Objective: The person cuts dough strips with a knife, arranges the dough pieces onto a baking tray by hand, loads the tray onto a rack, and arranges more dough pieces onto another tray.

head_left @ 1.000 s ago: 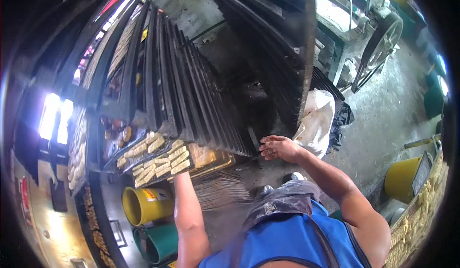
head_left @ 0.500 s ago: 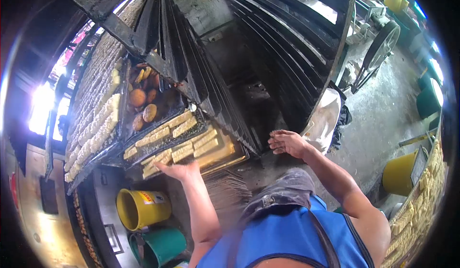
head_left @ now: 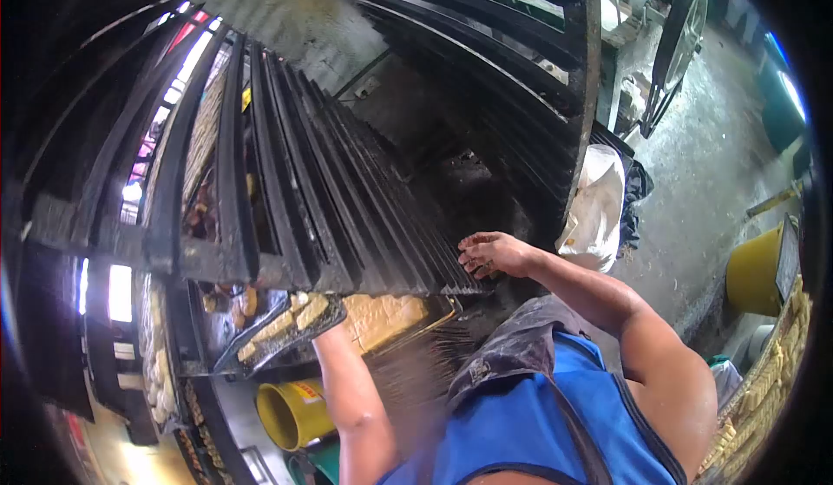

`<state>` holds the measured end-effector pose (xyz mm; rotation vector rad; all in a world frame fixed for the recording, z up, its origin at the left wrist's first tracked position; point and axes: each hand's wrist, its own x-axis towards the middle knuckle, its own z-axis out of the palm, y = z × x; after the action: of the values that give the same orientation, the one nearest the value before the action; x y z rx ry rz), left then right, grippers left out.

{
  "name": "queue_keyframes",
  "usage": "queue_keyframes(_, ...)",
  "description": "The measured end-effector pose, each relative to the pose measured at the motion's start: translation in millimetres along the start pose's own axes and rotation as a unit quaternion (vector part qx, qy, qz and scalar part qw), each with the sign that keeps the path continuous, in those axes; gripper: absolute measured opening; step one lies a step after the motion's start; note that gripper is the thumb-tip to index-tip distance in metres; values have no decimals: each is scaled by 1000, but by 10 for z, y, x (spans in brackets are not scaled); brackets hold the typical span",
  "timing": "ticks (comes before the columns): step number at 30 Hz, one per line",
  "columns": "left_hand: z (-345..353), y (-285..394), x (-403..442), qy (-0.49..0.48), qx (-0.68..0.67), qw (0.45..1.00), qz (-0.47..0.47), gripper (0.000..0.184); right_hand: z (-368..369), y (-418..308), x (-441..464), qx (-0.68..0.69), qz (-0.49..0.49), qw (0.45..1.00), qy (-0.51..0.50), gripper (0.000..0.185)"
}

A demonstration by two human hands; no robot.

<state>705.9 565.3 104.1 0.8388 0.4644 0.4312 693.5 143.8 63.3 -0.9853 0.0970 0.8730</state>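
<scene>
My left hand reaches in at the edge of a dark baking tray bearing pale pastry bars. The tray's edge covers its fingers, so their grip is hidden. Just right of that wrist lies a golden sheet in a shallow tray. My right hand hangs at the dark opening beside the black rack rails. Its fingers are loosely bent and apart, with nothing in them. Browned round pieces show on a tray farther left, partly behind the rack.
Sloping black rails of another rack stand at the right. A white sack leans below them. Yellow buckets stand at lower left and at right. A belt wheel is at upper right, and braided pastry lines the right edge.
My view has shifted, and the rack's rails now cover much of the left trays. My left hand's fingers have gone out of sight at the tray edge. My right hand stays open near the rack.
</scene>
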Motion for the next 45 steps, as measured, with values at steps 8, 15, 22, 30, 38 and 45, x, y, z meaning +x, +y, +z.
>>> queue_keyframes(8,-71,52,223,40,26,999,-1,84,-374,-53,-98,-9,-4,1000,22,45)
queue_keyframes(15,-108,125,-1,83,9,996,6,84,-551,-68,-389,56,-44,994,85,41)
queue_keyframes(22,377,661,-1450,10,-193,969,154,91,-591,188,-393,117,-45,987,96,39)
queue_keyframes(30,941,764,-1174,33,-32,987,157,64,-296,136,-454,118,-36,989,82,40)
queue_keyframes(38,1043,704,-866,49,-52,985,158,59,-551,79,-538,116,-46,987,98,39)
queue_keyframes(45,1016,464,-302,103,-25,990,98,60,-701,-107,-497,108,-52,989,80,37)
